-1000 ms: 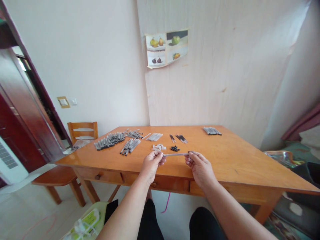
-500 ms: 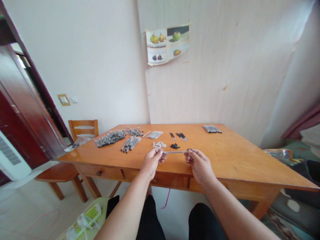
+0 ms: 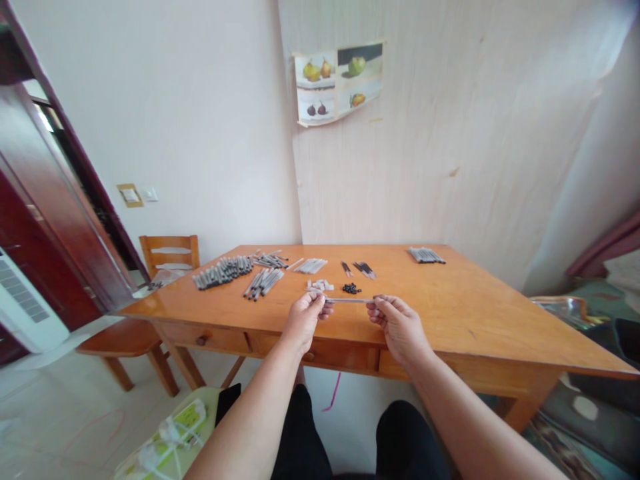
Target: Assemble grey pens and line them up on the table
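A slim pen [image 3: 349, 301] is held level above the front of the wooden table [image 3: 460, 313]. My left hand [image 3: 305, 319] pinches its left end, and my right hand [image 3: 395, 321] pinches its right end, which looks dark at the fingers. Both hands are closed, and their fingertips hide the pen's ends. Just beyond them lie a small heap of white caps [image 3: 319, 285] and a cluster of small black plugs [image 3: 351, 289]. Farther back are dark ink refills [image 3: 365, 269] and a row of clear pen barrels [image 3: 311, 266].
Piles of dark-tipped pens [image 3: 224, 271] and another bunch [image 3: 263, 283] cover the table's left side. A neat row of pens [image 3: 426, 255] lies at the back right. A wooden chair [image 3: 120, 340] stands left, a green stool [image 3: 175, 440] below. A wall [image 3: 225, 120] rises behind the table.
The view has shifted slightly. Both hands keep their pinch on the pen, with hardly any movement; nothing on the table has visibly moved.
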### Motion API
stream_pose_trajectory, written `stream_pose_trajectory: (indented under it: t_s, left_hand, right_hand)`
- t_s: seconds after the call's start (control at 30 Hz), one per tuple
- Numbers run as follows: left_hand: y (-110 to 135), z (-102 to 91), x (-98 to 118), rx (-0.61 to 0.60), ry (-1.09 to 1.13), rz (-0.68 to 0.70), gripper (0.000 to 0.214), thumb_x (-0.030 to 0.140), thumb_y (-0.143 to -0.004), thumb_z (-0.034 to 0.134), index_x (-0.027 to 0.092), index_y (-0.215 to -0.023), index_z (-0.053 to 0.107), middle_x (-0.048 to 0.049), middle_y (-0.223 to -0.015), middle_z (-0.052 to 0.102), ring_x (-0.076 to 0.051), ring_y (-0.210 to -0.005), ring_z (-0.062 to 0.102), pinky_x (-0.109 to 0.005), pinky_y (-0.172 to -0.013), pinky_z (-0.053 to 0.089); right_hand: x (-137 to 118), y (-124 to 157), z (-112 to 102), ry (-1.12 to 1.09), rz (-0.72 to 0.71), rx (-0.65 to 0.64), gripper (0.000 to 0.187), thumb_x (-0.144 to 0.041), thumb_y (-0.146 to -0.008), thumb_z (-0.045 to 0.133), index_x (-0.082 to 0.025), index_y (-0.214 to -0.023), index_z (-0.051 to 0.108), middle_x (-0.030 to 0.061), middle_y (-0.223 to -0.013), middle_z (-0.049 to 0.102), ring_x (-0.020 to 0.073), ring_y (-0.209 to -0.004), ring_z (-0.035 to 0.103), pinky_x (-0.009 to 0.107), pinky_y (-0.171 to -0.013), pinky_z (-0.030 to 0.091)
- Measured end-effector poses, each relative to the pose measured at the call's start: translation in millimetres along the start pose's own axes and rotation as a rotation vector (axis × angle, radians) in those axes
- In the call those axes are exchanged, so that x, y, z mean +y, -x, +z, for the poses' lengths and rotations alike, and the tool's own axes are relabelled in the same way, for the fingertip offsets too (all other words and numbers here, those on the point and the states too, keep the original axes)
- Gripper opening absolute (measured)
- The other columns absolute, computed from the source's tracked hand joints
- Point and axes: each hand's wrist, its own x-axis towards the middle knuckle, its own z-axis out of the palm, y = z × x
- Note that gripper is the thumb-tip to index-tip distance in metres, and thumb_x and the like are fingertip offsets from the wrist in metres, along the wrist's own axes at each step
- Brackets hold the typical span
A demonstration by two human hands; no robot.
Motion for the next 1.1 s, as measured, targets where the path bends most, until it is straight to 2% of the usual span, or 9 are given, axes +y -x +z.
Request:
stream_pose_trajectory:
  t_s: [0.2,0.93,1.1]
  left_hand:
    - [-0.4,0.1,-1.7,-0.001,-0.015,0.015,0.035,0.046,-0.074,0.076,0.016,-0.085,0.062,-0.0070,-0.078,0.072,-0.013,-0.066,0.064,-0.023,-0.063,0.045]
    - [0.6,3.7,-1.7,0.049,-0.051,0.039,0.031,0.045,-0.076,0.073,0.016,-0.083,0.062,-0.0063,-0.077,0.071,-0.012,-0.065,0.063,-0.024,-0.062,0.044]
    - [-0.7,2.7,-3.0,0.046,-0.049,0.049,0.032,0.045,-0.075,0.074,0.017,-0.083,0.063,-0.0053,-0.074,0.069,-0.013,-0.065,0.063,-0.024,-0.063,0.045]
  right_hand:
    - [-1.3,1.1,-0.3,0.002,0.015,-0.032,0.029,-0.038,-0.067,0.084,-0.016,-0.080,0.070,0.0057,-0.077,0.072,0.0125,-0.063,0.060,0.026,-0.061,0.049]
    - [-3.6,3.3,3.2,0.012,0.034,-0.022,0.033,-0.040,-0.064,0.087,-0.016,-0.081,0.070,0.0072,-0.079,0.074,0.0134,-0.066,0.064,0.027,-0.064,0.053]
    - [-1.6,1.9,1.1,0.024,0.034,-0.040,0.032,-0.041,-0.067,0.084,-0.016,-0.081,0.069,0.0079,-0.082,0.074,0.0137,-0.068,0.065,0.026,-0.066,0.053]
